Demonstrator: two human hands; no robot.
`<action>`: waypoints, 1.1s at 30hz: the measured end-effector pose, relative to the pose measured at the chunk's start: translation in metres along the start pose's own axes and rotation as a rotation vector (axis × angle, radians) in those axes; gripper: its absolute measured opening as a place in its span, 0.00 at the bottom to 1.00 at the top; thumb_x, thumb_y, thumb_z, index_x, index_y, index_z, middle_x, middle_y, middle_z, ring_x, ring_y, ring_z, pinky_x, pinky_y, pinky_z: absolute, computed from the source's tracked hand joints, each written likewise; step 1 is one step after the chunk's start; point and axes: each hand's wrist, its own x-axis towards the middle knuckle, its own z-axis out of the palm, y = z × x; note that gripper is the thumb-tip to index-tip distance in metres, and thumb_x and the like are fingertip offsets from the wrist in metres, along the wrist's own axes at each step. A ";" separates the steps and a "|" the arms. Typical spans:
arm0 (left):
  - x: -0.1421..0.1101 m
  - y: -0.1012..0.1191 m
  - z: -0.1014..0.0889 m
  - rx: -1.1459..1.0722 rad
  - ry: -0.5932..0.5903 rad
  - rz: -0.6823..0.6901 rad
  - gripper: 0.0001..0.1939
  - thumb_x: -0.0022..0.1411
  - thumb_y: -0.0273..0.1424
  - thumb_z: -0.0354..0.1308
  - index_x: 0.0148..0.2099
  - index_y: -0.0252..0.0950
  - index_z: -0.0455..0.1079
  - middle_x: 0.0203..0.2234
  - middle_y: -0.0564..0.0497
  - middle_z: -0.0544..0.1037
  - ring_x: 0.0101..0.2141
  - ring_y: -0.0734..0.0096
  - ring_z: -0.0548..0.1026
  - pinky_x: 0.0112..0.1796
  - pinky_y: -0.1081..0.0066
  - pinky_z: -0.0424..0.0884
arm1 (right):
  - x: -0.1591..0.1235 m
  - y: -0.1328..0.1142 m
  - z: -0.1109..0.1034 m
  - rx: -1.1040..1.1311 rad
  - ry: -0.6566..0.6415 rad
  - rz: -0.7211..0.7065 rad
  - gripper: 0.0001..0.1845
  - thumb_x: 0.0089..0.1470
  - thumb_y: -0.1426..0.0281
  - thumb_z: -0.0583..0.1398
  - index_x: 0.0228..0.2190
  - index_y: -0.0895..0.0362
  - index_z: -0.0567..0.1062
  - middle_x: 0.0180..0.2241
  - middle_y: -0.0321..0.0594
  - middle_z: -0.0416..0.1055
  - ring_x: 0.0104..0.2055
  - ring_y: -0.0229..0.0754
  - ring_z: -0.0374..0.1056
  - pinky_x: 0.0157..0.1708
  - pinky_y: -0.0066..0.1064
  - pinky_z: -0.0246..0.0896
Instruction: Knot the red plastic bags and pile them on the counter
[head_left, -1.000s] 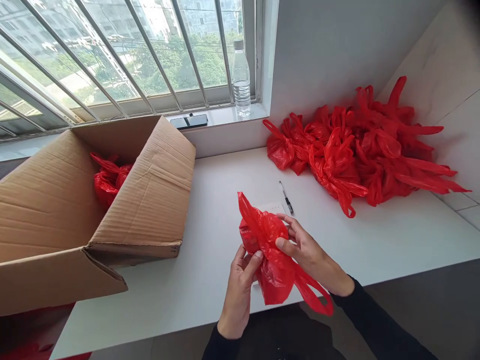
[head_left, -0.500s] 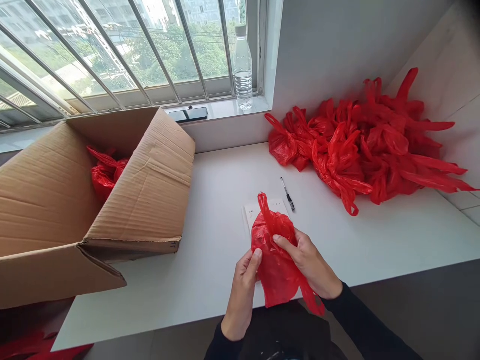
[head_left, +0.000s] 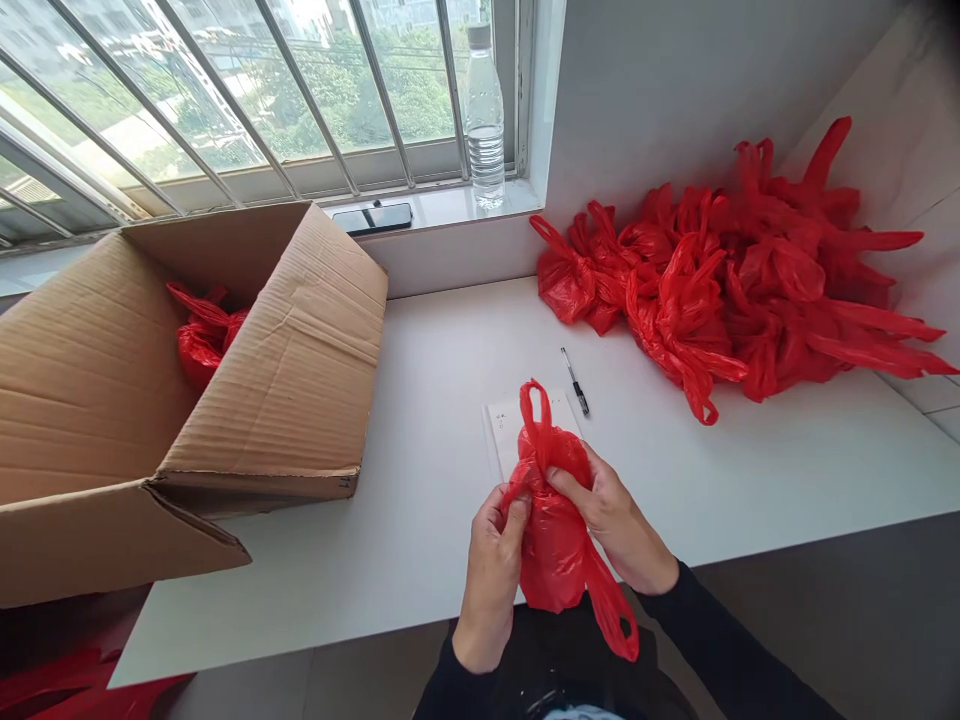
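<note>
Both my hands hold one red plastic bag [head_left: 553, 540] over the front edge of the white table [head_left: 420, 470]. My left hand [head_left: 491, 570] pinches the bag's left side with the fingers closed. My right hand [head_left: 615, 520] grips its upper right, thumb pressed into the plastic. One handle loop stands up above my hands and another hangs down below them. A white paper sheet [head_left: 510, 425] lies on the table just behind the bag.
An open cardboard box [head_left: 225, 400] lies on the left with red bags [head_left: 199, 335] inside. A heap of tied red bags [head_left: 742, 280] fills the back right corner. A pen [head_left: 576, 382] lies near the paper. A water bottle [head_left: 484, 110] and a phone [head_left: 373, 216] are on the windowsill.
My hands have gathered the bag into a tighter bundle and come closer together. The upper handle now stands up as a loop. The view has tilted slightly.
</note>
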 end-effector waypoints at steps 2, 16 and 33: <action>0.000 0.002 -0.001 0.014 -0.029 -0.023 0.16 0.65 0.42 0.65 0.48 0.37 0.75 0.45 0.44 0.81 0.45 0.58 0.78 0.46 0.64 0.72 | 0.001 0.002 -0.002 0.001 0.006 0.000 0.19 0.60 0.55 0.66 0.49 0.49 0.75 0.46 0.40 0.78 0.45 0.50 0.75 0.48 0.42 0.72; -0.001 0.021 0.001 0.120 -0.006 0.011 0.17 0.60 0.41 0.69 0.47 0.40 0.73 0.45 0.47 0.81 0.44 0.58 0.79 0.45 0.65 0.74 | -0.007 0.000 -0.003 -0.081 -0.053 -0.019 0.20 0.60 0.54 0.66 0.50 0.49 0.77 0.47 0.40 0.79 0.50 0.51 0.75 0.52 0.45 0.71; -0.006 0.012 -0.015 -0.161 -0.025 -0.087 0.13 0.65 0.38 0.66 0.51 0.45 0.74 0.49 0.51 0.81 0.51 0.61 0.78 0.51 0.66 0.73 | -0.010 0.008 -0.015 -0.043 -0.085 0.023 0.22 0.62 0.54 0.65 0.52 0.50 0.73 0.52 0.40 0.77 0.54 0.51 0.71 0.54 0.42 0.68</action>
